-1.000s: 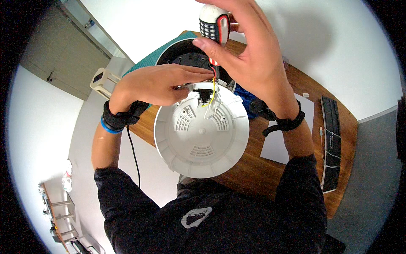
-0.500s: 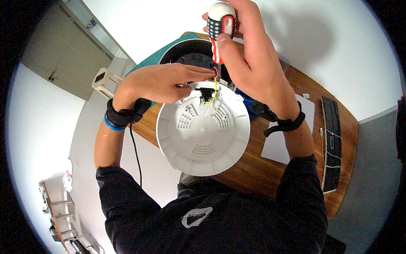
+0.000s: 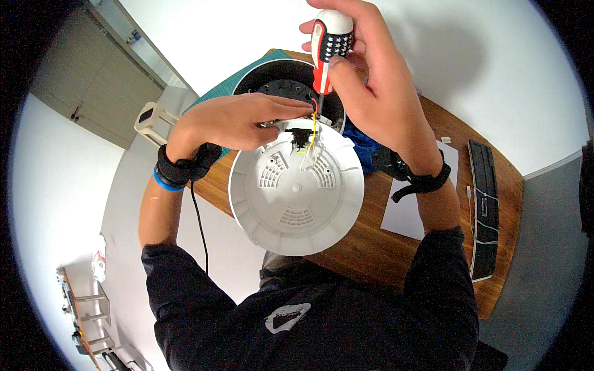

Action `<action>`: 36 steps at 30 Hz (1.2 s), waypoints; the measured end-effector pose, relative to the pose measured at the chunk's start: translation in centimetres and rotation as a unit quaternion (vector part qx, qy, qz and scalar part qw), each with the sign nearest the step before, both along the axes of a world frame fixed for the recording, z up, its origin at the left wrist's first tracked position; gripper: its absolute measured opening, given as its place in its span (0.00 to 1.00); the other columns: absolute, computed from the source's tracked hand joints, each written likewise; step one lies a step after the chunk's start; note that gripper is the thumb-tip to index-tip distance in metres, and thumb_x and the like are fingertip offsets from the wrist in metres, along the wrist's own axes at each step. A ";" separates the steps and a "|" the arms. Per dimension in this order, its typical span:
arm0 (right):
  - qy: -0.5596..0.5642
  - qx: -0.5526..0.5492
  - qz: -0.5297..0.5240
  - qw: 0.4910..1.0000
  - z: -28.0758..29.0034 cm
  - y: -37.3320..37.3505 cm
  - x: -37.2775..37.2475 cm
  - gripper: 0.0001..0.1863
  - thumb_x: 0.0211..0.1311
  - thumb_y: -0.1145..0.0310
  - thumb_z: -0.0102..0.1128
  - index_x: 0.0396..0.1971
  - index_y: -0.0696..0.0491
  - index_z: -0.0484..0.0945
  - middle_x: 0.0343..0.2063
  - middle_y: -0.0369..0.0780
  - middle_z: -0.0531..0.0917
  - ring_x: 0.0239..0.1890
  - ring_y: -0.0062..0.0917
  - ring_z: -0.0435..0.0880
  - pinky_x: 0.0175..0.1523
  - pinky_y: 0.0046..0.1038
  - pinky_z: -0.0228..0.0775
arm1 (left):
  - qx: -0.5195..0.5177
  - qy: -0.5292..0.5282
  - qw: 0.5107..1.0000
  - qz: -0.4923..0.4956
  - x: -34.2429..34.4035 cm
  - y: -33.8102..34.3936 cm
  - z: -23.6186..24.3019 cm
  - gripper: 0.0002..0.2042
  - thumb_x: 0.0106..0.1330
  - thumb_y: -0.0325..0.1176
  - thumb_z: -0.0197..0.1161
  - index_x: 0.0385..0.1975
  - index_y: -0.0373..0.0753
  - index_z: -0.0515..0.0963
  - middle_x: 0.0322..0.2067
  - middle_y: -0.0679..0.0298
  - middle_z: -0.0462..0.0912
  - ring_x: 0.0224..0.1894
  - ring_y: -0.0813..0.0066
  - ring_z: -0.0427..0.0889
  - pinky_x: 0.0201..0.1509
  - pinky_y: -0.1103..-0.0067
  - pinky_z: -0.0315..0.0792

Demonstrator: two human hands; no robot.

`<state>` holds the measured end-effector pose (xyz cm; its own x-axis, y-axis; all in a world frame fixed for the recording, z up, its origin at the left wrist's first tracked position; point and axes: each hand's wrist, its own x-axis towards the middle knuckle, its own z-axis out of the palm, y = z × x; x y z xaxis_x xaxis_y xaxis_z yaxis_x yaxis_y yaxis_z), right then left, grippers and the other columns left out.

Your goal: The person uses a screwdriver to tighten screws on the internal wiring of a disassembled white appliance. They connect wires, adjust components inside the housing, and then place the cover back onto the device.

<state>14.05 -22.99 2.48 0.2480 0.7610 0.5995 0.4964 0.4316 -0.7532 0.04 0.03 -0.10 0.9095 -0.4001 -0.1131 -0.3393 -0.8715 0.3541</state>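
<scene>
The right hand [image 3: 380,86] wraps loosely round the screwdriver [image 3: 334,49], thumb [image 3: 349,80] along its near side, fingertips showing past its far side. The right forearm [image 3: 439,207] slants up from its lower right. The left hand [image 3: 238,122] lies to its lower left, back upward, fingers straight and together, tips just beside its shaft. The left forearm [image 3: 162,213] rises well to its lower left, wrist bent inward.
</scene>
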 end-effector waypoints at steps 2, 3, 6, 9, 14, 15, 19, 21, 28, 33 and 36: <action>-0.022 0.035 0.003 0.999 0.2 -0.1 -0.1 0.30 0.74 0.81 0.59 0.73 0.61 0.66 0.53 0.48 0.78 0.43 0.24 0.78 0.47 0.28 0.77 | -0.006 0.007 1.000 0.000 0.0 0.0 0.1 0.31 0.70 0.24 0.55 0.75 0.29 0.70 0.76 0.46 0.71 0.77 0.47 0.72 0.82 0.62 0.65; -0.071 0.068 -0.023 0.995 0.1 0.0 0.0 0.30 0.74 0.81 0.60 0.74 0.61 0.65 0.54 0.48 0.77 0.44 0.24 0.78 0.48 0.28 0.77 | -0.008 0.010 1.000 -0.003 0.1 -0.1 0.2 0.31 0.70 0.24 0.56 0.75 0.29 0.70 0.76 0.46 0.71 0.77 0.47 0.72 0.82 0.62 0.65; -0.295 0.142 -0.164 0.931 -0.8 1.2 0.3 0.32 0.75 0.79 0.60 0.75 0.62 0.63 0.56 0.50 0.76 0.45 0.26 0.78 0.50 0.30 0.77 | 0.005 0.057 0.997 0.043 0.0 -0.9 1.2 0.30 0.70 0.24 0.56 0.75 0.29 0.70 0.76 0.46 0.72 0.77 0.47 0.72 0.82 0.62 0.65; -0.217 0.078 -0.149 0.962 -0.9 0.9 0.1 0.33 0.75 0.77 0.61 0.76 0.63 0.61 0.57 0.51 0.75 0.46 0.27 0.78 0.54 0.33 0.76 | -0.017 0.003 1.000 -0.013 0.3 0.1 -0.1 0.30 0.70 0.24 0.55 0.75 0.29 0.70 0.75 0.45 0.73 0.77 0.47 0.72 0.82 0.62 0.65; -0.165 0.111 -0.131 0.971 -2.6 2.0 0.9 0.35 0.75 0.77 0.63 0.78 0.60 0.61 0.54 0.49 0.74 0.44 0.28 0.77 0.54 0.33 0.75 | -0.008 0.010 1.000 0.000 0.3 -0.4 0.4 0.30 0.70 0.24 0.55 0.75 0.28 0.70 0.75 0.45 0.73 0.76 0.46 0.72 0.82 0.62 0.64; -0.165 0.099 -0.135 0.972 -2.4 2.1 0.7 0.36 0.75 0.77 0.63 0.78 0.59 0.61 0.53 0.48 0.74 0.44 0.28 0.76 0.53 0.33 0.75 | -0.003 0.015 1.000 0.008 0.1 -0.4 0.6 0.30 0.70 0.24 0.55 0.75 0.28 0.69 0.75 0.45 0.73 0.76 0.46 0.72 0.82 0.62 0.64; -0.233 0.114 -0.174 0.950 -1.9 1.8 0.1 0.35 0.73 0.80 0.60 0.78 0.59 0.62 0.51 0.46 0.74 0.42 0.27 0.75 0.51 0.32 0.74 | -0.007 0.018 1.000 -0.001 0.2 -0.2 0.5 0.30 0.70 0.23 0.55 0.75 0.28 0.69 0.75 0.45 0.73 0.76 0.46 0.72 0.82 0.62 0.65; -0.271 0.143 -0.182 0.934 -2.1 2.3 0.5 0.35 0.72 0.81 0.58 0.78 0.59 0.63 0.51 0.46 0.74 0.42 0.27 0.75 0.51 0.31 0.74 | -0.009 0.020 1.000 0.011 0.0 -0.4 0.6 0.31 0.70 0.23 0.55 0.75 0.28 0.69 0.75 0.45 0.73 0.76 0.47 0.72 0.82 0.62 0.65; -0.157 0.077 -0.116 0.978 -1.8 1.6 -0.4 0.39 0.68 0.82 0.62 0.78 0.61 0.61 0.61 0.52 0.75 0.46 0.31 0.79 0.53 0.32 0.76 | -0.017 0.030 0.999 0.006 0.1 0.0 0.4 0.31 0.70 0.23 0.56 0.75 0.30 0.70 0.74 0.45 0.74 0.75 0.46 0.74 0.81 0.62 0.66; -0.254 0.185 -0.138 0.939 -2.4 2.7 0.3 0.37 0.70 0.79 0.64 0.77 0.64 0.61 0.67 0.55 0.74 0.59 0.36 0.83 0.63 0.36 0.77 | 0.009 0.067 0.997 0.035 0.1 -1.2 1.8 0.31 0.70 0.24 0.56 0.76 0.31 0.69 0.73 0.45 0.75 0.74 0.47 0.76 0.80 0.62 0.68; -0.249 0.158 -0.125 0.947 -2.3 2.8 0.7 0.37 0.72 0.78 0.65 0.77 0.63 0.61 0.68 0.55 0.74 0.64 0.39 0.82 0.67 0.37 0.76 | -0.011 0.006 1.000 -0.005 0.3 0.1 0.0 0.31 0.69 0.23 0.56 0.76 0.31 0.69 0.73 0.45 0.75 0.73 0.47 0.76 0.80 0.62 0.68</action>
